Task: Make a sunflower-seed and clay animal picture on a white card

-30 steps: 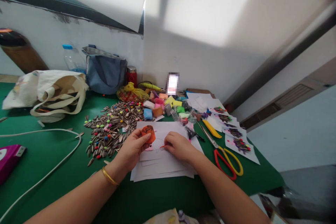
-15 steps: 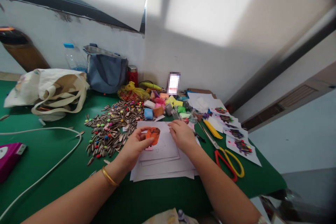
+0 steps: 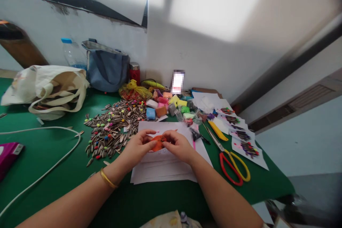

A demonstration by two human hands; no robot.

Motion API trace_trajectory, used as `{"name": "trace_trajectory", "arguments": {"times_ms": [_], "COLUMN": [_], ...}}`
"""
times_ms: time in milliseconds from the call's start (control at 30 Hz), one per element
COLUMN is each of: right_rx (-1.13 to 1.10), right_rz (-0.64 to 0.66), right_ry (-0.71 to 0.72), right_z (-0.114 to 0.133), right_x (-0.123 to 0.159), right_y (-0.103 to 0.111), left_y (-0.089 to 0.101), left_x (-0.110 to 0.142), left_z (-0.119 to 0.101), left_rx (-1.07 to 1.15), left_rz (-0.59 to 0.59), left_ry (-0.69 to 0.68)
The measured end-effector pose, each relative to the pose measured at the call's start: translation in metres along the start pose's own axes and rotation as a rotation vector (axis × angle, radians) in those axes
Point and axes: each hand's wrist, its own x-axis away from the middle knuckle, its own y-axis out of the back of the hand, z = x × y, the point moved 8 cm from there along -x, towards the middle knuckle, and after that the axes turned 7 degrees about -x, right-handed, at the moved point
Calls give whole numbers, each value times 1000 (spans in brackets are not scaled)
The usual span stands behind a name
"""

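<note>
Orange and dark-marked, the small flat piece (image 3: 157,144) over the stacked white paper sheets (image 3: 171,174) is now pinched by the left hand (image 3: 138,148) and also the right hand (image 3: 179,146), just back from the sheets' far edge, so the work seems to have turned two-handed.

No text can be read: the bright upright phone screen (image 3: 177,82) is pixelated, and the print on the slumped cream cloth bag (image 3: 20,87) is too blurred to make out as lettering.
</note>
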Motion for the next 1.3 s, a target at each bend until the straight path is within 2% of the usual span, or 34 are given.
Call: {"name": "trace_trajectory", "arguments": {"times_ms": [167, 400, 467, 600, 700, 833, 967, 1100, 1300], "right_rx": [105, 253, 271, 271, 231, 127, -117, -245, -225], "right_rz": [-37, -72, -73, -71, -63, -56, -21, 8, 6], "right_ry": [-34, -125, -134, -157, -155, -156, -112, -75, -73], "right_z": [-5, -14, -14, -16, -19, -21, -12, -6, -5], "right_x": [2, 5, 6, 7, 7, 6, 5, 7, 8], "right_y": [8, 13, 13, 13, 13, 12, 5, -1, -3], "left_y": [7, 27, 25, 9, 1, 3, 13, 15, 5], "left_x": [-4, -12, -11, -2, 2, 3, 1, -1, -1], "left_z": [4, 0, -4, -13, -14, -18, -17, -5, 0], "left_rx": [-108, -552, -670, -926, -1006, -965, -791, -547, -288], "left_rz": [-21, -120, -89, 20, 57, -19, -109, -109, -65], "left_ry": [-10, -163, -220, -359, -370, -368, -311, -162, -119]}}
